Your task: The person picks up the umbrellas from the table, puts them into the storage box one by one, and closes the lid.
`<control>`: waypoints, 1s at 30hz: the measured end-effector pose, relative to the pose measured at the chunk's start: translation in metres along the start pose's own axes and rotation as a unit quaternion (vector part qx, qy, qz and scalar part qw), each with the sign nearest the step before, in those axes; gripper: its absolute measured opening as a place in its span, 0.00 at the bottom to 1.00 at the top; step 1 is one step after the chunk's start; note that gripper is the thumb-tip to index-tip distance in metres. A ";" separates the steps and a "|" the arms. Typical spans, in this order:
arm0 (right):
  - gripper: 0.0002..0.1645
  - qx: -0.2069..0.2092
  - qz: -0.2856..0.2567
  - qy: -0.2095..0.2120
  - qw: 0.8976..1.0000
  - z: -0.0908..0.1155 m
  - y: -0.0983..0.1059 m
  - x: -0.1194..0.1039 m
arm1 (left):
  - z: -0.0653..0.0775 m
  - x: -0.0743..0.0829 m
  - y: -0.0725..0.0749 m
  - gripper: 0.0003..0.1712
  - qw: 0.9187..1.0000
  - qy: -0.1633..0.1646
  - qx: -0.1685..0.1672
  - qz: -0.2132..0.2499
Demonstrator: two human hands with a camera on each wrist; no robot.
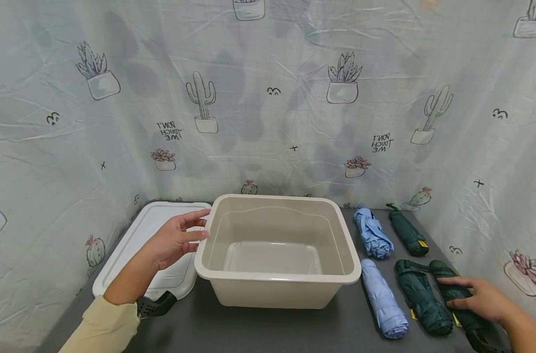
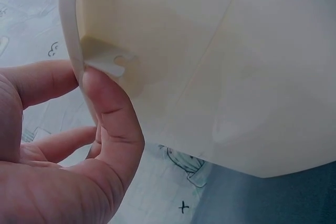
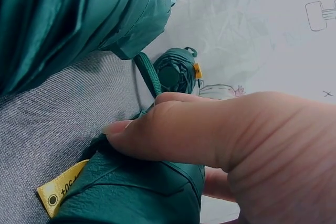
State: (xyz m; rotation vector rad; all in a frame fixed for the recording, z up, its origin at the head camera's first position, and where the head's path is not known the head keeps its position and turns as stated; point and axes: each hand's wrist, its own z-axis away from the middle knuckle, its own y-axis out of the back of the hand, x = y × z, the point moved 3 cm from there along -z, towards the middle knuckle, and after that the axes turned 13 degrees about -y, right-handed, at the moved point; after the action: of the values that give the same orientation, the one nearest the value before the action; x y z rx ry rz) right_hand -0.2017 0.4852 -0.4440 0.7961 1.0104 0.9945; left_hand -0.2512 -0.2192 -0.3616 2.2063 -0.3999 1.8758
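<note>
A large beige plastic tub (image 1: 277, 278) stands in the middle of the head view. My left hand (image 1: 175, 240) grips its left rim, and the left wrist view shows the thumb (image 2: 113, 114) and a finger pinching the edge. At the right, my right hand (image 1: 486, 299) lies over a rolled dark green folding umbrella (image 3: 131, 195) with a yellow tag (image 3: 63, 187). Its thumb and fingers hold the sides of that umbrella. Just left lies another green umbrella (image 1: 424, 296), with a loose strap at its top.
Two light blue rolled umbrellas, a rear one (image 1: 373, 233) and a front one (image 1: 384, 299), lie right of the tub. Behind the green pair is a third green umbrella (image 1: 406, 230). A white lid (image 1: 122, 264) lies flat at left. Printed curtains (image 1: 272, 122) enclose the grey table (image 1: 268, 328).
</note>
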 end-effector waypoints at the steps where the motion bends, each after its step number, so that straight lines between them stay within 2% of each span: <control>1: 0.35 -0.003 -0.001 -0.002 1.000 0.000 0.000 0.000 | 0.000 0.000 0.000 0.44 1.000 0.001 0.000 0.002; 6: 0.35 -0.007 -0.005 -0.005 1.000 0.001 0.000 0.000 | -0.001 0.000 0.000 0.44 1.000 0.001 -0.001 0.007; 11: 0.35 0.006 -0.001 -0.005 1.000 0.001 0.001 -0.001 | -0.002 0.000 0.000 0.45 1.000 0.001 0.000 0.008; 18: 0.39 0.005 -0.007 -0.032 0.999 0.000 0.002 0.000 | -0.002 0.000 0.000 0.45 1.000 0.004 0.002 0.000; 30: 0.38 0.016 -0.005 -0.016 1.000 0.000 0.007 -0.003 | -0.002 0.002 0.001 0.45 1.000 0.004 0.000 0.000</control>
State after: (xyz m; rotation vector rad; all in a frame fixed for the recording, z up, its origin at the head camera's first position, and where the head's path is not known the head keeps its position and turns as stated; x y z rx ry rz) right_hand -0.2045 0.4850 -0.4367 0.8289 1.0039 0.9560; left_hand -0.2525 -0.2194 -0.3589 2.1982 -0.3975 1.8844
